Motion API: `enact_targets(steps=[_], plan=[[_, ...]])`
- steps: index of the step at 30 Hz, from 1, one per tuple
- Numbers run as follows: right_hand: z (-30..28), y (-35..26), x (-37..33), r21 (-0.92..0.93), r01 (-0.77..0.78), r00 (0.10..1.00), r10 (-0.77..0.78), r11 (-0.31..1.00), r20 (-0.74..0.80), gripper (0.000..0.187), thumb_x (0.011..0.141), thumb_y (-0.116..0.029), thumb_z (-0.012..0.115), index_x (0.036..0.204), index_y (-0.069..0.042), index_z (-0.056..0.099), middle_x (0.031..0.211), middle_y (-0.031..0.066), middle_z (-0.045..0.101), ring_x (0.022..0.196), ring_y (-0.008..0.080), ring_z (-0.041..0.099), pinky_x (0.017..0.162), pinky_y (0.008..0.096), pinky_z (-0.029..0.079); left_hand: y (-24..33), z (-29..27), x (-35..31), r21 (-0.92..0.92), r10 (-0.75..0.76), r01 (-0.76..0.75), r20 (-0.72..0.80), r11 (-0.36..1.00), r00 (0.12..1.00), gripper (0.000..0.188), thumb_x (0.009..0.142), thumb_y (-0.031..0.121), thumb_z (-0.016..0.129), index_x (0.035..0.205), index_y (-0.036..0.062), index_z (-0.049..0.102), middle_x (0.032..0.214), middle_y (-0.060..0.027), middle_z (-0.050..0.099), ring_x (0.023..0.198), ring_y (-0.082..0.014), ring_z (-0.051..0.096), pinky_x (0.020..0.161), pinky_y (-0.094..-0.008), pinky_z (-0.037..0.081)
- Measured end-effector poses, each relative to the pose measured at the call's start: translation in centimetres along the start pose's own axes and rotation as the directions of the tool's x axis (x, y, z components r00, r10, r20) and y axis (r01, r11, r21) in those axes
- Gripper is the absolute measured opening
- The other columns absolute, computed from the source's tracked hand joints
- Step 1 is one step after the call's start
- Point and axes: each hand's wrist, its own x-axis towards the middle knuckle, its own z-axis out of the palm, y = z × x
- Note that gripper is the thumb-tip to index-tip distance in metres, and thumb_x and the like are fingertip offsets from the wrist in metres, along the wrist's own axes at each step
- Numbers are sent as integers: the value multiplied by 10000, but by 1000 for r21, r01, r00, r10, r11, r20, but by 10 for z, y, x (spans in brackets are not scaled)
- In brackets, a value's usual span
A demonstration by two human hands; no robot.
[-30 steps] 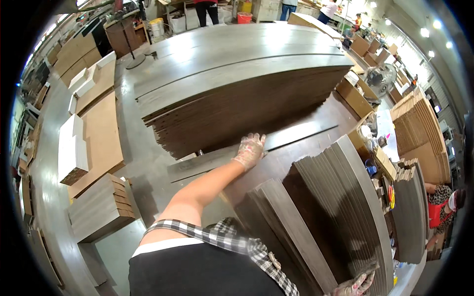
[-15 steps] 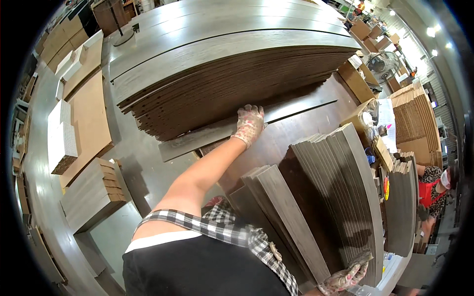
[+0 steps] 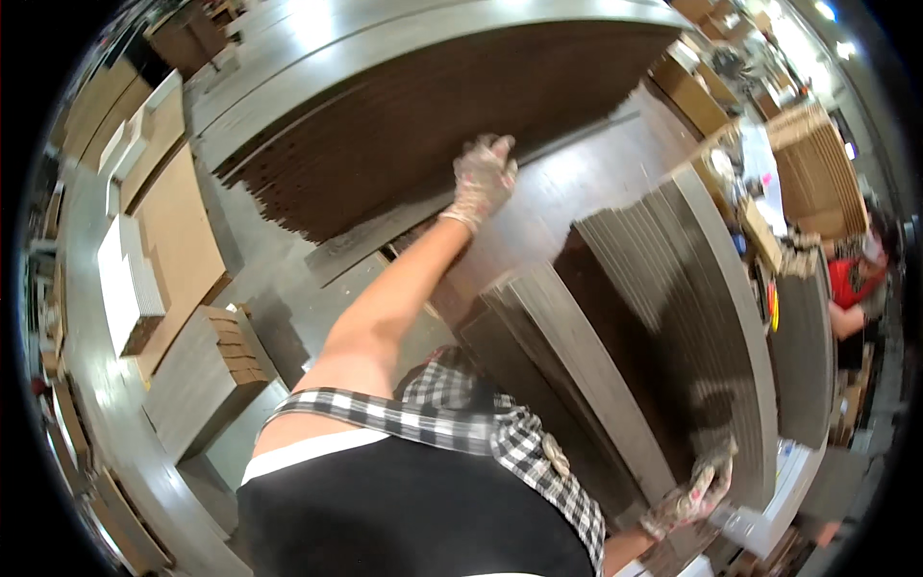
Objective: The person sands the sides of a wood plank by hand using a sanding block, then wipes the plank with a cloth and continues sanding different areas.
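Note:
My left hand [image 3: 484, 183], in a pale glove with red spots, is at the front of a tall stack of dark wood-grain planks [image 3: 404, 125]. Its fingers look apart and bent, somewhat blurred, with nothing seen in them. Just beneath it lies a single grey plank [image 3: 358, 240] along the foot of the stack. At the lower right, my right hand [image 3: 687, 500], gloved alike, is closed around a small greyish pad-like piece [image 3: 723, 452], smeared by motion. It is beside a row of grey planks standing on edge [image 3: 663, 279], near a paler narrow plank [image 3: 596, 361].
A dark brown tabletop [image 3: 558, 192] lies between the stacks. Flat cardboard [image 3: 183, 226] with white boards [image 3: 125, 279] is at left, near stacked grey boards [image 3: 197, 394]. At right are folded cardboard [image 3: 817, 168] and a person in a red apron [image 3: 851, 284].
The view has shifted and tilted. My left hand has lifted a little off the plank under it. My right hand, with the greyish piece, has moved up along the standing planks.

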Motion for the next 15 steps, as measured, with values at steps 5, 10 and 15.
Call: enact_targets(steps=[5,10,15], plan=[[18,2,-3,405,-172,967,74,898,245,457,938,-47,633,1374,46,530,1413,224,556,1323,308,532,1122,432,420,10,-34,-60,-606,183,51,319,794,930,417,1051,236,469,1415,46,539,1416,-164,556,1294,-288,551,1071,-360,447],[24,11,-9,51,-154,965,139,987,222,397,832,-41,750,1220,-17,666,1244,87,646,1177,205,593,1064,362,435,49,-62,-99,-635,313,429,729,643,609,639,1099,488,284,1497,21,460,1473,-138,526,1338,-260,515,1145,-369,378],[41,10,-7,22,-132,936,117,991,333,389,821,-29,769,1198,-26,672,1226,87,659,1151,210,609,1050,354,444,1,-30,-112,-769,491,169,543,616,681,619,1090,492,327,1468,35,505,1391,-97,594,1285,-200,538,1117,-357,397]])
